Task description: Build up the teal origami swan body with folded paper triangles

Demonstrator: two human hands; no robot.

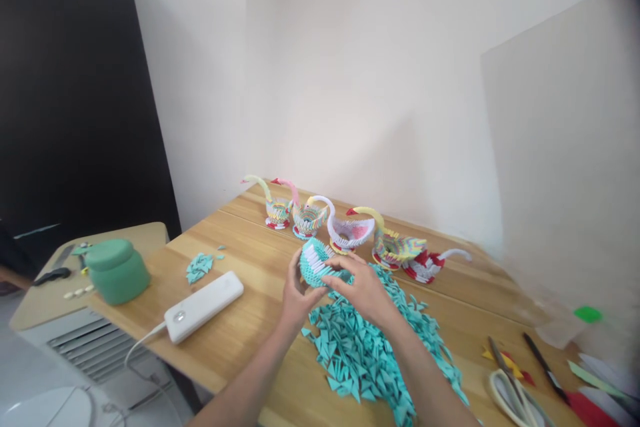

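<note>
Both hands hold a small teal and white folded-paper model above the wooden table. My left hand grips its left side from below. My right hand curls over its right side, fingers closed on it. Under the hands lies a large heap of loose teal folded paper triangles. Behind the model, several finished paper swans stand in a row, among them a white and pink swan and a red and white swan.
A white power bank with a cable lies left of the hands, beside a small teal paper pile and a green jar. Scissors, a pen and coloured paper strips lie at the right. Walls close behind.
</note>
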